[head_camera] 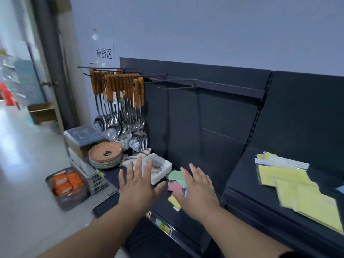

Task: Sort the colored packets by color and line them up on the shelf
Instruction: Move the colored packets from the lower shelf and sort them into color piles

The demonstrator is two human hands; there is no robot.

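Note:
A small heap of mixed packets lies on the dark shelf (pixel 197 226): green packets (pixel 176 175) at the back, a pink one (pixel 175 187) in the middle, a yellow one (pixel 174 201) at the front. My left hand (pixel 138 185) hovers flat with spread fingers just left of the heap. My right hand (pixel 198 192) is flat too, above the heap's right side, hiding part of it. Neither hand holds anything. On the neighbouring shelf section to the right, several yellow packets (pixel 296 185) lie overlapping, with a blue corner (pixel 341 189) at the frame edge.
White square plates (pixel 158 168) and a stack of orange plates (pixel 105 152) sit left of the heap. Ladles with wooden handles (pixel 119 101) hang from hooks above them. A grey basket of orange packs (pixel 67 185) stands on the floor at left.

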